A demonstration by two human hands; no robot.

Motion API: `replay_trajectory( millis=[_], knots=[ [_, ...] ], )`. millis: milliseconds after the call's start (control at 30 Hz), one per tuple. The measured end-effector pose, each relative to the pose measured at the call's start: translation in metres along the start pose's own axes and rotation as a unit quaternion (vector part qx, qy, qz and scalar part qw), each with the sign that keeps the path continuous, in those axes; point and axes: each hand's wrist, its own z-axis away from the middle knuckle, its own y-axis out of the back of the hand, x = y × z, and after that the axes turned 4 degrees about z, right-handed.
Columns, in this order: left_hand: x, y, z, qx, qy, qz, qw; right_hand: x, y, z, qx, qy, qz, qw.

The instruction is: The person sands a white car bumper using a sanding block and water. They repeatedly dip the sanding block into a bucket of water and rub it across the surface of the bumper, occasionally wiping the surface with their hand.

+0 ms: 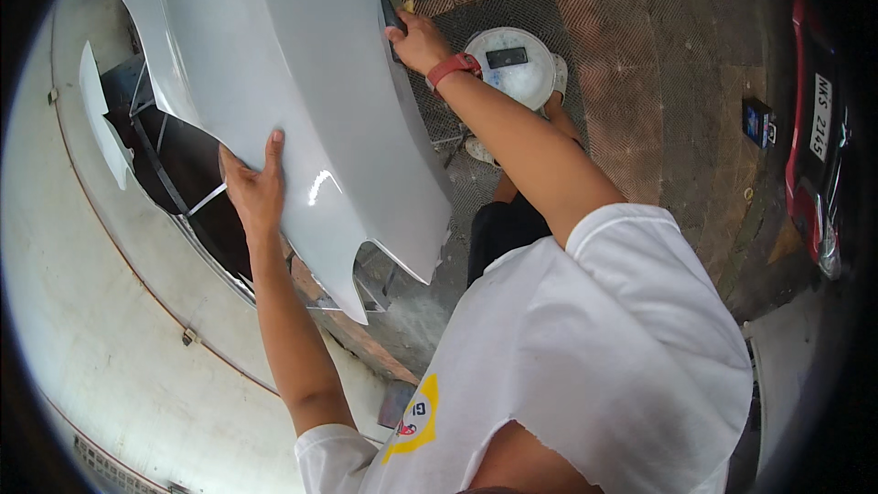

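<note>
A glossy light grey car fender [302, 82] rests on a thin metal stand [157, 160], its pointed lower corners toward me. My left hand [254, 181] grips the fender's left edge, with the thumb on top and the other fingers curled partly out of sight beneath. At the far right edge, my right hand [422, 41], with a red band on its wrist, holds a dark flat sanding pad [390, 16] against the fender. The fingers on the pad are partly hidden.
A round white bucket or stool [517, 84] bearing a dark phone [507, 58] stands right of the fender, beside my feet. A blue-and-black box [757, 123] lies on the ribbed floor near a red car's end [805, 133]. A large white curved surface [101, 284] fills the left side.
</note>
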Motion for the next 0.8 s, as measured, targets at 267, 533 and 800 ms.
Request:
replay_trajectory(
  millis=[267,533,800],
  knots=[
    [-0.006,-0.001,0.008,-0.005,0.014,0.040,0.999,-0.030,0.018,0.081,0.006,0.103,-0.019,0.994],
    [-0.006,-0.003,0.010,0.013,0.018,0.018,1.000,-0.042,0.030,0.088,-0.052,0.038,0.023,0.998],
    [-0.013,-0.001,0.005,0.007,0.005,-0.008,1.000,-0.011,0.020,0.039,-0.062,-0.003,-0.001,0.998]
  ],
)
